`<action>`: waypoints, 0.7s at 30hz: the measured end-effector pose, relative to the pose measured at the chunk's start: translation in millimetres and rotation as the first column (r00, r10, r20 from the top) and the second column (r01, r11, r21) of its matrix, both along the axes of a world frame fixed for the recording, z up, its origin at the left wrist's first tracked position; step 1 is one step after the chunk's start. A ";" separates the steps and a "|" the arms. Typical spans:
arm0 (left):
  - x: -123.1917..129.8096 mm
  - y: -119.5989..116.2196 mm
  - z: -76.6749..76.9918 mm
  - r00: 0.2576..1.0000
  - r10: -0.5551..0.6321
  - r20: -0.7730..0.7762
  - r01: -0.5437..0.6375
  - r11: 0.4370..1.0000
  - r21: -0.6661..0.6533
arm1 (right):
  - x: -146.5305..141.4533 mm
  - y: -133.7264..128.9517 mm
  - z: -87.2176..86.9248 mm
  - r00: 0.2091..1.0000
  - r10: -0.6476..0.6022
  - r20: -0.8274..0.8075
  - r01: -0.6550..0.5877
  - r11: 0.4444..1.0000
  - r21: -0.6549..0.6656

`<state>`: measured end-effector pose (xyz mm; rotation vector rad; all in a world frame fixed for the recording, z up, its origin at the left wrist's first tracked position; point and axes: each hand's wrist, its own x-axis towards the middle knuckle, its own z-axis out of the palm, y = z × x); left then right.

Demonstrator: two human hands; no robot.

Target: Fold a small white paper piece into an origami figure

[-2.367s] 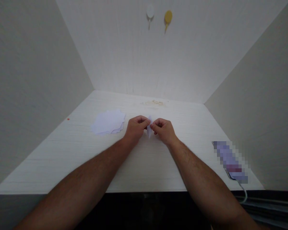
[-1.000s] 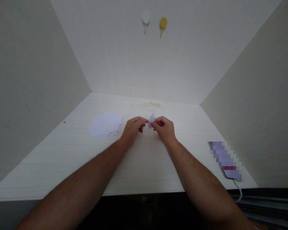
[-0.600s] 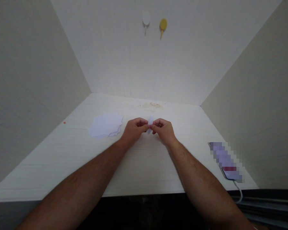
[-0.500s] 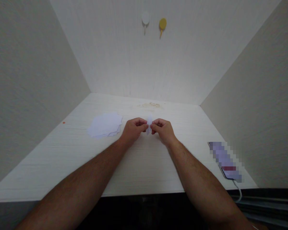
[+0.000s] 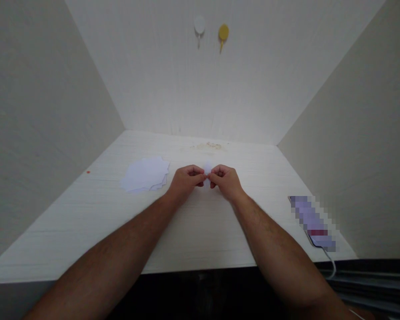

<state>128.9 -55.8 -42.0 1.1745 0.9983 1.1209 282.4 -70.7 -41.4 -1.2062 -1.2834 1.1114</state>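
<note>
A small piece of white paper is pinched between my two hands, over the middle of the white desk. My left hand grips its left side between thumb and fingers. On the opposite side, my right hand holds it in the same kind of pinch. The fingertips of both hands nearly meet and cover much of the paper, so its exact shape and folds cannot be made out. To the left of my left hand lies a loose stack of white paper sheets with uneven edges.
At the right of the white desk lies a blurred-out flat device with a white cable. Panels enclose the sides and back. A white hook and a yellow hook are on the back panel. A small orange speck lies far left.
My fingertips have come slightly closer together, and less of the paper shows between them. The whole view has shifted a little; the stack and device stay where they were.
</note>
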 end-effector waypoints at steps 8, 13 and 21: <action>-0.7 0.4 1.4 0.998 -0.019 0.052 0.022 0.998 -0.055 | 3.6 2.7 -3.9 0.998 0.041 -0.054 -0.042 0.999 -0.024; -1.3 1.1 1.4 1.000 -0.003 0.000 0.003 1.000 -0.025 | 2.9 3.9 -6.0 0.996 0.042 -0.076 -0.044 0.998 -0.035; -0.9 0.9 0.8 1.000 -0.016 0.006 0.016 1.000 -0.005 | 3.2 4.5 -6.2 0.995 0.048 -0.085 -0.050 0.998 -0.024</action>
